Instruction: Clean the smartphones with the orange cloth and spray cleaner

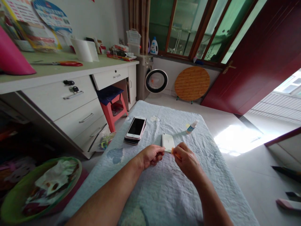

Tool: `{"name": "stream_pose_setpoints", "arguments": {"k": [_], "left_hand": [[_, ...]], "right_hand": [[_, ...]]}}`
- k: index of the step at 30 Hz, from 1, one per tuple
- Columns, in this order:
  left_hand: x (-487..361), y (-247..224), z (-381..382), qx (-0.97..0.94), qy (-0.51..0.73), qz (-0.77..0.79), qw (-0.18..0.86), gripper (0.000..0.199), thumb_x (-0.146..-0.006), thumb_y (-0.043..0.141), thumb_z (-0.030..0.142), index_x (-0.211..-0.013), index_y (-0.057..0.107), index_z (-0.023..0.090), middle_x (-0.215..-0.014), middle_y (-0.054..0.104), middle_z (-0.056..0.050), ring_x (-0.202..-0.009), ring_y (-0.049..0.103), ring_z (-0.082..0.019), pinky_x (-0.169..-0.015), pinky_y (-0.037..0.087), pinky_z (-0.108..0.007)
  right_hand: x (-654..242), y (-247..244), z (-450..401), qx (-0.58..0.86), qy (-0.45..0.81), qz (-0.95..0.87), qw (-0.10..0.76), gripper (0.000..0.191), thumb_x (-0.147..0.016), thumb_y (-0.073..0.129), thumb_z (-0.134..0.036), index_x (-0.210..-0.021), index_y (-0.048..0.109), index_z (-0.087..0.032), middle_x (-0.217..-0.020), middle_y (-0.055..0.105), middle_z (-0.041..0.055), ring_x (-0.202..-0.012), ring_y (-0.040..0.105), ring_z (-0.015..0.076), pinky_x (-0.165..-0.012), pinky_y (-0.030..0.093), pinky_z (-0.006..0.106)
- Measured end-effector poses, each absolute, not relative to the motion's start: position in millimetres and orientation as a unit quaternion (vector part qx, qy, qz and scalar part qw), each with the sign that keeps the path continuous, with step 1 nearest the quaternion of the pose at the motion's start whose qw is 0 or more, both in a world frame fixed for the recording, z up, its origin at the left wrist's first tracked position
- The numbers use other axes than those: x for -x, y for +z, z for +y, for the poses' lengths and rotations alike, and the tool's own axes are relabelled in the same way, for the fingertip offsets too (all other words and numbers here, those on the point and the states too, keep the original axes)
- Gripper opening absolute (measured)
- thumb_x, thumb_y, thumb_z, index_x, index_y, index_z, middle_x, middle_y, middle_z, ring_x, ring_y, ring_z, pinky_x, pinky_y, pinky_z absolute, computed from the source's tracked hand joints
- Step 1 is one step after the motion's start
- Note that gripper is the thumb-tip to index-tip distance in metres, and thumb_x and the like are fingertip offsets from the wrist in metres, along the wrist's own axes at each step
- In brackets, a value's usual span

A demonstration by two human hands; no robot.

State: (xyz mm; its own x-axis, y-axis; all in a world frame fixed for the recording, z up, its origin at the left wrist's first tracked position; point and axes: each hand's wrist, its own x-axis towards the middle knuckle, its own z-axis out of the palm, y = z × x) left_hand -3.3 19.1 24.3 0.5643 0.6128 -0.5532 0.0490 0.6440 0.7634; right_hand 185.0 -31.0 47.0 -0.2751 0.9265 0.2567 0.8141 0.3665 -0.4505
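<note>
A white smartphone [167, 142] shows its back, tilted a little above the cloth-covered table [188, 175]. My left hand [152, 155] pinches its near left corner, the other fingers curled in. At the near right corner, my right hand [187, 158] is closed on a small orange piece [174, 151], pressed to the phone's edge; whether it is cloth or something else I cannot tell. Left of the hands, another white phone [136, 127] with a dark screen lies on top of a stack of phones. A small spray bottle [192, 126] stands at the right.
A desk [110, 67] with drawers runs along the left, a red stool [115, 110] beside it. A green-rimmed basin [81, 169] with refuse stands at lower left. Behind are a washing machine with its round door [166, 81] open and a round wooden tabletop [192, 83].
</note>
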Motion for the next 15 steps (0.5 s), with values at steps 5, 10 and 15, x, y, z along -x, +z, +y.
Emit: {"name": "stream_pose_setpoints", "arguments": {"k": [5,10,15], "left_hand": [[1.7,27.3,17.1,-0.397,0.172,0.428,0.793,0.032,-0.075,0.057,0.046,-0.065,0.045,0.019,-0.042,0.038,0.009,-0.033,0.018,-0.004,-0.038,0.007,-0.021],[-0.5,29.5,14.5,-0.422,0.178,0.421,0.783,0.03,-0.072,0.057,0.044,-0.06,0.044,0.019,-0.041,0.037,0.008,-0.033,0.021,-0.004,-0.037,0.008,-0.022],[-0.2,28.6,13.9,-0.423,0.186,0.416,0.783,0.034,-0.073,0.058,0.048,-0.061,0.042,0.02,-0.042,0.032,0.01,-0.034,0.018,-0.004,-0.038,0.008,-0.022]], "right_hand": [[-168.0,47.9,-31.2,0.553,0.1,-0.795,0.231,0.014,-0.085,0.048,-0.012,-0.08,0.059,-0.02,-0.085,0.052,0.0021,-0.067,0.05,0.0109,-0.062,0.039,0.022],[-151.1,47.4,-31.3,0.548,0.066,-0.802,0.226,0.015,-0.087,0.047,-0.013,-0.079,0.058,-0.02,-0.086,0.052,0.0028,-0.067,0.049,0.0116,-0.06,0.037,0.023],[-159.4,51.4,-32.2,0.559,0.1,-0.791,0.226,0.015,-0.083,0.047,-0.01,-0.081,0.057,-0.021,-0.086,0.052,0.0018,-0.066,0.049,0.0109,-0.06,0.037,0.022]]}}
